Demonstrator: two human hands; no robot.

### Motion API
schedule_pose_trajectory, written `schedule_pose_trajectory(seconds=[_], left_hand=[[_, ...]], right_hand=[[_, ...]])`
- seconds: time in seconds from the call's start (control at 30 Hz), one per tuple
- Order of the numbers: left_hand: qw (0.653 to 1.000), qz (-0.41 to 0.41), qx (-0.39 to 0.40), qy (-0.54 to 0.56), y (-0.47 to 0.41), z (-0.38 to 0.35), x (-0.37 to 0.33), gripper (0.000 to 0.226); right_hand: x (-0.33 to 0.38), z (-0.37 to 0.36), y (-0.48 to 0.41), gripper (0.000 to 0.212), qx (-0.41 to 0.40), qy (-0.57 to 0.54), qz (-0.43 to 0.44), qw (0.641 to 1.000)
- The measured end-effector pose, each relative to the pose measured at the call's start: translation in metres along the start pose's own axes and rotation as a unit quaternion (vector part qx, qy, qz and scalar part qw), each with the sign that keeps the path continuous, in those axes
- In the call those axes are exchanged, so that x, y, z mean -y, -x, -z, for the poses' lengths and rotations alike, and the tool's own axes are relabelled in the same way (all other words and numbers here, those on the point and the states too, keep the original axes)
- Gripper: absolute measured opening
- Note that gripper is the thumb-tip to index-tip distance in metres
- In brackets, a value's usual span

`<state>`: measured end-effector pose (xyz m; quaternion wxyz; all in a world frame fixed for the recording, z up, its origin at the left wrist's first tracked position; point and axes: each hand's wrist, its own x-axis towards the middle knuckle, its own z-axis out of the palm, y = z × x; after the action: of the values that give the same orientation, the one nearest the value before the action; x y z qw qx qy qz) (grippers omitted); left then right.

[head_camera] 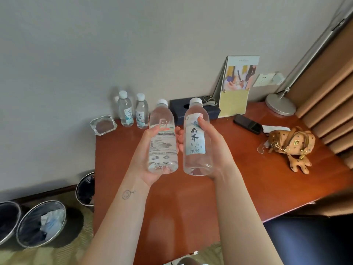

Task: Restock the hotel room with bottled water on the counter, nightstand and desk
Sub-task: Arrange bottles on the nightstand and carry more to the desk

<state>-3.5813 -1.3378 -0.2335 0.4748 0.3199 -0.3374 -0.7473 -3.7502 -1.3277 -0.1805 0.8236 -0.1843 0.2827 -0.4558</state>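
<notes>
— Holding one clear plastic water bottle with a white cap and small-print label [162, 142], the left hand [146, 169] wraps its fingers round the lower half. The right hand [213, 148] grips a matching bottle with a brush-lettered label [195, 142] the same way. Both bottles hang above the red-brown wooden table [191, 203], tilted with caps toward the wall, touching nothing below.

— Where should they go?

— The back-left corner, I'd judge. Two smaller clear bottles with white caps [125, 111] stand there by the wall, just beside a square glass ashtray [103, 124]. A free strip seems to lie between them and the dark blue tissue box [214, 111], though the held bottles hide part of it.

— Any advice?

— Bring each bottle upright first, then lower it base-flat, one hand at a time. Turn the lettered labels forward; the left one shows its back. Loosen the fingers only once the base sits flat, since a full bottle could knock its neighbours over.

— And the right side?

— Leave it. A black phone [247, 124], a tan dog-shaped bag [292, 146] and a round grey lamp base [280, 105] sit there, with a standing brochure card [236, 87] behind.
</notes>
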Motion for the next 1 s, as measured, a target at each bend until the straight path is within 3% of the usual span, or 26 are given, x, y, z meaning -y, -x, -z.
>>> schedule_pose_trajectory(seconds=[0.03,0.07,0.13,0.17,0.27,0.37,0.53,0.87,1.0], left_hand=[[0.995,0.031,0.002,0.095,-0.002,0.004,-0.004,0.06],[0.99,0.042,0.006,0.138,-0.005,0.008,-0.004,0.052],[0.985,0.025,-0.067,0.156,-0.012,0.019,-0.002,0.064],[0.984,0.003,-0.107,0.145,-0.013,0.022,-0.002,0.068],[0.973,-0.043,-0.222,0.052,-0.022,0.036,0.001,0.064],[0.957,-0.057,-0.285,-0.009,-0.032,0.053,0.005,0.049],[0.941,-0.075,-0.313,-0.104,-0.052,0.078,0.01,0.062],[0.887,-0.06,-0.37,-0.271,-0.106,0.124,0.008,0.083],[0.861,-0.048,-0.379,-0.335,-0.126,0.143,0.007,0.082]], right_hand=[[0.001,-0.006,-0.014,0.043,-0.01,0.005,-0.016,1.0],[0.0,-0.01,-0.025,0.033,-0.036,0.028,-0.015,0.999],[0.002,-0.015,-0.051,0.013,-0.131,0.143,0.002,0.981],[0.001,-0.012,-0.061,0.014,-0.162,0.198,0.013,0.967],[-0.013,0.003,-0.076,0.053,-0.193,0.263,0.014,0.945],[-0.019,0.013,-0.095,0.063,-0.251,0.347,0.023,0.903],[-0.028,0.028,-0.138,0.07,-0.242,0.411,0.028,0.879],[-0.019,0.051,-0.225,0.062,-0.176,0.524,0.085,0.829],[-0.016,0.061,-0.253,0.059,-0.185,0.521,0.084,0.829]])
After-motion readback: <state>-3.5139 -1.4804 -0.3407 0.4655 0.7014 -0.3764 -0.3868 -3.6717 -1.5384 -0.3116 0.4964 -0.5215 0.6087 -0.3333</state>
